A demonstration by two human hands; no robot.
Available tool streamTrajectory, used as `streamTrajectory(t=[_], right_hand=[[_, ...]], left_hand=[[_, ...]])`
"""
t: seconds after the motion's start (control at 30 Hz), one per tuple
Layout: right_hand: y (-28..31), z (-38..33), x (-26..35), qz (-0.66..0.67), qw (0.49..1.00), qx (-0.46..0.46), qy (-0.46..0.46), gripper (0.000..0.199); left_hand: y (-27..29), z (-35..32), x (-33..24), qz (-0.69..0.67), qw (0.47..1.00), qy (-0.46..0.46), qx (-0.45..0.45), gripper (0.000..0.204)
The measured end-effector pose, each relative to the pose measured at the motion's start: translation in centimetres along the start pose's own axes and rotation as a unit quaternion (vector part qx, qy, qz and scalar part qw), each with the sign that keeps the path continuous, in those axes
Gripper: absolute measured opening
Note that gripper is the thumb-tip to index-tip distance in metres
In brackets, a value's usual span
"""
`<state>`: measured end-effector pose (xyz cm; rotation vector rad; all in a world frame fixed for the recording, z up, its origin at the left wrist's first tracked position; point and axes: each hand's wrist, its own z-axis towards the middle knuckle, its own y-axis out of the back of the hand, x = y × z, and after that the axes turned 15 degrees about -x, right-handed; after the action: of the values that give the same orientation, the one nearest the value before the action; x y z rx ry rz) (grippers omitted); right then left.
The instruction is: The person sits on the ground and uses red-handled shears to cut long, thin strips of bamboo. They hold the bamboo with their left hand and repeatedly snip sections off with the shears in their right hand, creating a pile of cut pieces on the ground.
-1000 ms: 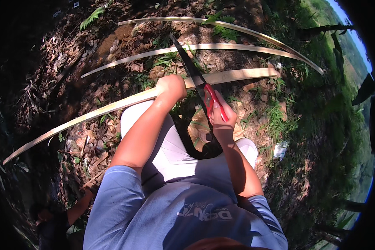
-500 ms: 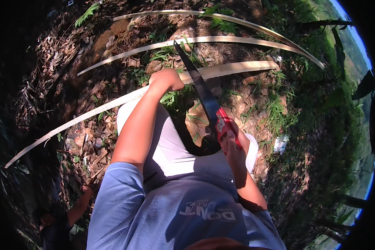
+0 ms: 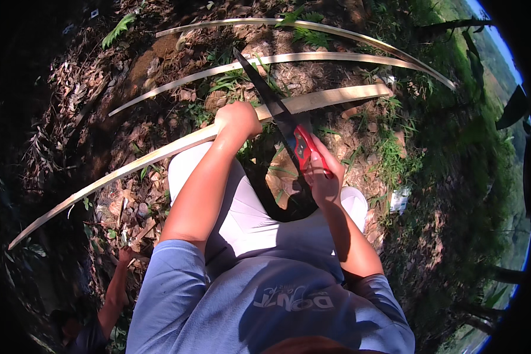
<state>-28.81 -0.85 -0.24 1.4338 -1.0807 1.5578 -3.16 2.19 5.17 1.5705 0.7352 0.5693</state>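
Observation:
My left hand (image 3: 238,120) grips a long pale wooden strip (image 3: 130,166) that lies across my lap and over the ground. My right hand (image 3: 321,174) holds the red handle of a hand saw (image 3: 275,106). The saw's dark blade slants up to the left and crosses the strip just right of my left hand. I am squatting, with pale trousers and a blue shirt below the hands.
Two more long pale strips (image 3: 312,58) (image 3: 312,26) lie on the leaf-littered ground beyond. Grass and ferns (image 3: 392,154) grow to the right. Another person's arm (image 3: 115,292) reaches in at the lower left. The slope drops away to the right.
The saw has moved back and then forward along the strip, and my right hand has shifted with it. My left hand keeps its hold on the strip.

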Motion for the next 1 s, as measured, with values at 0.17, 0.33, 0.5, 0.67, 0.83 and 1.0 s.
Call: streamTrajectory(t=[0.17,0.33,0.5,0.67,0.83,1.0], right_hand=[[-7.1,5.4,0.6,-0.006,0.998,-0.006,0.06,0.039],[-6.4,4.0,-0.2,-0.057,0.992,-0.01,0.11,0.039],[2.1,-3.8,0.5,-0.058,0.998,0.011,-0.019,0.047],[8.8,-11.1,3.9,-0.11,0.994,-0.005,-0.014,0.05],[7.5,-9.5,7.2,-0.107,0.993,-0.013,-0.043,0.048],[-1.4,-0.7,4.7,-0.09,0.995,0.036,0.01,0.046]], left_hand=[[0.2,-0.4,-0.3,0.007,1.0,-0.001,-0.017,0.039],[0.4,0.3,-0.2,0.013,1.0,0.025,0.01,0.044],[-0.7,2.4,1.7,-0.038,0.997,0.019,0.07,0.048],[-2.6,4.3,2.5,-0.06,0.991,-0.034,0.116,0.046],[1.0,0.3,0.0,-0.013,0.997,0.013,0.069,0.039],[-0.7,-0.5,1.3,-0.009,0.999,-0.012,-0.032,0.034]])
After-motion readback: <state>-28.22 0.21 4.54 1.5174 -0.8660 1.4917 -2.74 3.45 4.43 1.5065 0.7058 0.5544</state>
